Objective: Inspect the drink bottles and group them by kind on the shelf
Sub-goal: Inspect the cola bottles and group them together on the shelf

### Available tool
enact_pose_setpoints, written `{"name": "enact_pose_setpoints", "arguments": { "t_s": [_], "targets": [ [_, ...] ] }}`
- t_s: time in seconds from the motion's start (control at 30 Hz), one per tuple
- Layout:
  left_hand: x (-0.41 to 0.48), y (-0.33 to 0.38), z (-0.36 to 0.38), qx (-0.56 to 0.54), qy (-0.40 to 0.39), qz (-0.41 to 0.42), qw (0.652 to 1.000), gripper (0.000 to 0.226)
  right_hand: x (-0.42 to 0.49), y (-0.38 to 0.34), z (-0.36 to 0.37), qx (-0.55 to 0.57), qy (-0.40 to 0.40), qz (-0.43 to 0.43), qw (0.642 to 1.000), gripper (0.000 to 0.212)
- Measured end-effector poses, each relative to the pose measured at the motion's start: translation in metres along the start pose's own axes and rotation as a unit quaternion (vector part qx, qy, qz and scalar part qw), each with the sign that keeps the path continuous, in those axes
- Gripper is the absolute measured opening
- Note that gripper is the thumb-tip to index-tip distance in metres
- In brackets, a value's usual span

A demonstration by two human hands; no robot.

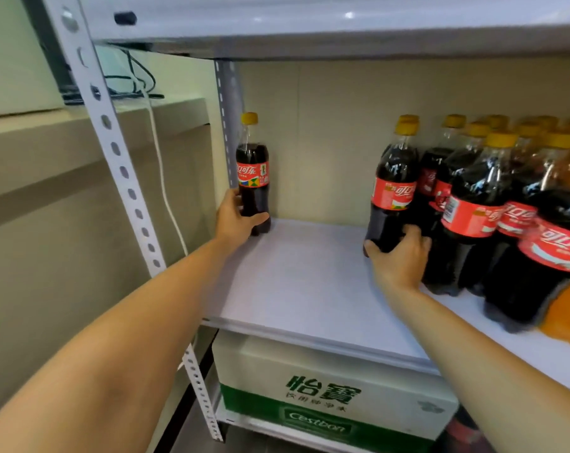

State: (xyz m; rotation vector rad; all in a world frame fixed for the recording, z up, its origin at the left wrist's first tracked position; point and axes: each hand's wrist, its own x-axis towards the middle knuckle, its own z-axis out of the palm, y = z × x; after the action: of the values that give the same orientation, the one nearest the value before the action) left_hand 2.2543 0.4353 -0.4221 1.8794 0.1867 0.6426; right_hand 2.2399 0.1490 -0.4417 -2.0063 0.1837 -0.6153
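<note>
head view: your left hand point(236, 217) at centre left curls fingers and thumb round the base of a lone dark cola bottle point(253, 178) (yellow cap, red label), upright at the far left corner of the white shelf board point(303, 282). your right hand point(401, 256), mid frame, grips the foot of a second cola bottle point(391, 197) at the edge of the packed cola cluster point(473, 207) on the right. both look full, heavy, smooth plastic; low holds may tip them, grip the waist instead.

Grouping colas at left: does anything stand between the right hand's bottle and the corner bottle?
Nothing visible: bare shelf lies between the cola bottle in the right hand and the corner bottle in the left hand.
</note>
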Motion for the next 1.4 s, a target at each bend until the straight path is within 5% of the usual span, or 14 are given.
{"name": "enact_pose_setpoints", "arguments": {
  "t_s": [0.5, 0.63, 0.73, 0.9, 1.07, 1.3, 1.4],
  "targets": [
    [0.028, -0.021, 0.018, -0.008, -0.036, -0.030, 0.999, 0.076, -0.002, 0.014, -0.008, 0.151, -0.149, -0.045, 0.976, 0.057],
    [-0.001, -0.008, 0.018, -0.001, 0.034, -0.072, 0.997, 0.089, -0.002, 0.009, -0.018, 0.169, -0.192, -0.041, 0.966, 0.061],
    [-0.036, 0.016, 0.021, -0.020, 0.108, -0.068, 0.992, 0.063, -0.007, 0.006, -0.032, 0.184, -0.240, -0.041, 0.952, 0.054],
    [-0.110, 0.082, 0.026, -0.121, -0.031, -0.037, 0.991, 0.032, -0.037, 0.005, -0.065, 0.198, -0.294, -0.034, 0.934, 0.044],
    [-0.176, 0.142, 0.037, -0.139, -0.171, -0.038, 0.975, 0.048, -0.079, 0.009, -0.113, 0.219, -0.331, -0.045, 0.917, 0.033],
    [-0.245, 0.182, 0.055, -0.123, -0.146, -0.029, 0.981, 0.049, -0.126, 0.019, -0.177, 0.169, -0.304, -0.085, 0.934, 0.048],
    [-0.262, 0.179, 0.053, -0.185, -0.200, -0.048, 0.961, 0.044, -0.129, 0.029, -0.200, 0.259, -0.392, 0.019, 0.883, 0.055]
  ]
}}
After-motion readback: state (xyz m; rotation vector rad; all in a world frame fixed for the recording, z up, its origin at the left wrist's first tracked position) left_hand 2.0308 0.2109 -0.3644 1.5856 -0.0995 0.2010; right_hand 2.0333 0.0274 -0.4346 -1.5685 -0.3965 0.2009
